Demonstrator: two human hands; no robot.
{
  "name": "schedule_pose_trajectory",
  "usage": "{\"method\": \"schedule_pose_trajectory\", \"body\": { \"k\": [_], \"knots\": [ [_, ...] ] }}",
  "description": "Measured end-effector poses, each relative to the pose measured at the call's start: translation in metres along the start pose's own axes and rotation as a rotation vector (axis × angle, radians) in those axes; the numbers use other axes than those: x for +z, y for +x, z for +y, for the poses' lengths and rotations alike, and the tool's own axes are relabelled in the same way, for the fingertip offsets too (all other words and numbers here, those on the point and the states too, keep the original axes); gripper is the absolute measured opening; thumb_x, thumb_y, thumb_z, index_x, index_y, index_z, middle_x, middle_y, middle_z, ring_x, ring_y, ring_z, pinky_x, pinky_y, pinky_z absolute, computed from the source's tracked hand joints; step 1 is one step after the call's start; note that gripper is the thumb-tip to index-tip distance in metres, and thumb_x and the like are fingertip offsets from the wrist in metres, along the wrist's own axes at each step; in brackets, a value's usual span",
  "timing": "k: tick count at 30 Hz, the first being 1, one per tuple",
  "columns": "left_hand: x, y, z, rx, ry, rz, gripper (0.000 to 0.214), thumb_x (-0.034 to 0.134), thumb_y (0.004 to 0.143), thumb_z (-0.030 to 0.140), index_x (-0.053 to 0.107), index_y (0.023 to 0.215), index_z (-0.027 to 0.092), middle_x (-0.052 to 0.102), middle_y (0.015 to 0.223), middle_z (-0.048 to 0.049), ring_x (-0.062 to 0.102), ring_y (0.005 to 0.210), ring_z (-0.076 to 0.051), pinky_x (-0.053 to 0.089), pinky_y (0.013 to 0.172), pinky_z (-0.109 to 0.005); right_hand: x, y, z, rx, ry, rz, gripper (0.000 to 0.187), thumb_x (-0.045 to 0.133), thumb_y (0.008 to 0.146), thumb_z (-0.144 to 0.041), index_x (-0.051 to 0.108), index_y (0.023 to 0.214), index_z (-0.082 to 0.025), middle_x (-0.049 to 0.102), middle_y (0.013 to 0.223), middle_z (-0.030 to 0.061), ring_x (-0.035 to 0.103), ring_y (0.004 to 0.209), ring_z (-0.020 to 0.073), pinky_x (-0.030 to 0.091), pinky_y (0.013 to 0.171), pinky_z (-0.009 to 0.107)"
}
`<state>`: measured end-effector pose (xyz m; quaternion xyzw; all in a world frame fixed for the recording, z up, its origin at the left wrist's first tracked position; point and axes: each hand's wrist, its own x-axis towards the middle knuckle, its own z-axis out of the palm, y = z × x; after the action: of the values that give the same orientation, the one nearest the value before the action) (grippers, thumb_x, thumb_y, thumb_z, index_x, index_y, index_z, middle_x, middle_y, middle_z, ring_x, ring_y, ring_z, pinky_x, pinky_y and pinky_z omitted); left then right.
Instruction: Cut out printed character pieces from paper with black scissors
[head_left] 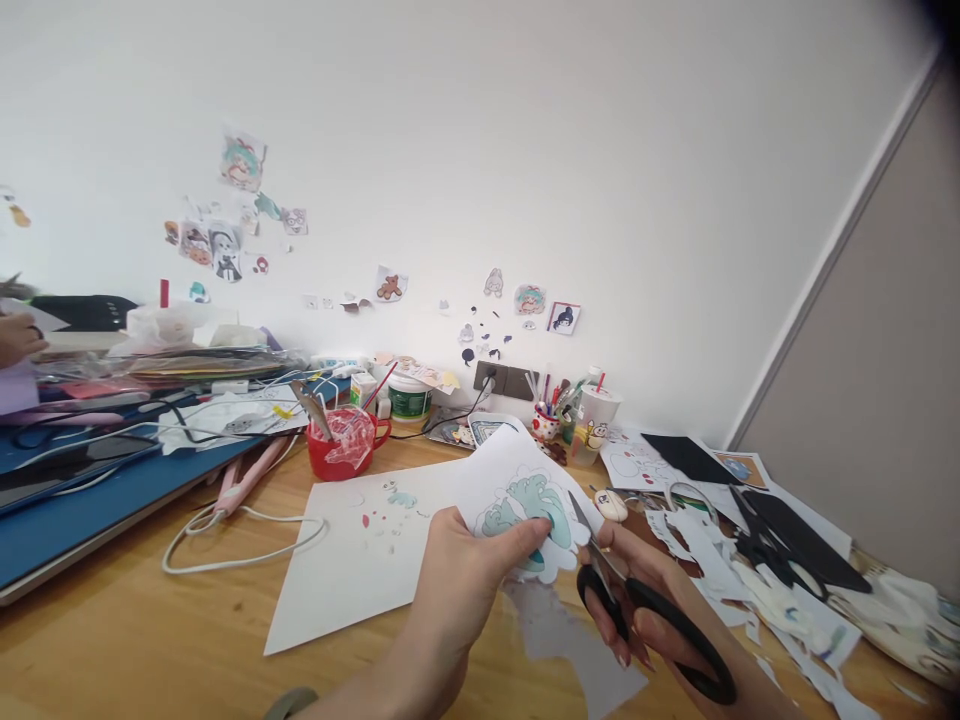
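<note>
My left hand (480, 560) pinches a sheet of white paper (491, 455), its thumb lying across a printed teal drawing (529, 497). The drawing's lower edge is trimmed in a wavy outline. In my right hand (645, 580) is a pair of scissors (611, 590) with black handles. Their blades point up and left against the right side of the sheet, close to the drawing's edge. A strip of offcut paper (562, 640) hangs or lies below the sheet; I cannot tell which. Under my left wrist lies a white sheet (330, 560) bearing small cut-out pieces (401, 495).
A red mug (341, 455) and a pink curling-iron-like tool (251, 475) with a white cord are on the left. A cup with a straw (598, 415) stands behind. Paper scraps (705, 545) and another pair of black scissors (772, 545) lie right. Another person's hand (19, 338) shows far left.
</note>
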<state>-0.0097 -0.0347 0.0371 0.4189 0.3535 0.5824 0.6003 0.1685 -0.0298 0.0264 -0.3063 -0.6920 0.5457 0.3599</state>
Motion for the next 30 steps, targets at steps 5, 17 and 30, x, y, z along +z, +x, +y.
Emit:
{"method": "schedule_pose_trajectory", "body": {
  "k": [5, 17, 30],
  "knots": [
    [0.0, -0.002, 0.002, 0.059, 0.054, 0.029, 0.012, 0.068, 0.063, 0.022, 0.066, 0.07, 0.012, 0.065, 0.065, -0.0021, 0.055, 0.057, -0.011, 0.044, 0.052, -0.019, 0.001, -0.001, -0.005, 0.005, -0.013, -0.014, 0.05, 0.06, 0.062, -0.063, 0.038, 0.082, -0.022, 0.048, 0.059, -0.0032, 0.037, 0.045, 0.0081, 0.029, 0.039, 0.018],
    [0.004, -0.003, 0.003, 0.049, 0.004, 0.048, 0.015, 0.07, 0.06, 0.021, 0.066, 0.071, 0.011, 0.066, 0.065, -0.0043, 0.055, 0.056, -0.013, 0.044, 0.052, -0.02, 0.006, -0.001, -0.008, 0.044, -0.044, 0.055, 0.05, 0.06, 0.064, -0.062, 0.04, 0.083, -0.02, 0.046, 0.059, -0.0046, 0.04, 0.048, 0.0077, 0.031, 0.043, 0.018],
    [0.014, -0.01, -0.006, 0.07, -0.15, 0.069, 0.016, 0.071, 0.06, 0.02, 0.066, 0.072, 0.011, 0.067, 0.067, -0.0036, 0.057, 0.06, -0.013, 0.046, 0.056, -0.021, 0.001, -0.001, 0.005, -0.02, 0.014, 0.063, 0.049, 0.061, 0.063, -0.062, 0.042, 0.084, -0.021, 0.05, 0.057, -0.0034, 0.039, 0.043, 0.0075, 0.029, 0.038, 0.017]
  ]
}}
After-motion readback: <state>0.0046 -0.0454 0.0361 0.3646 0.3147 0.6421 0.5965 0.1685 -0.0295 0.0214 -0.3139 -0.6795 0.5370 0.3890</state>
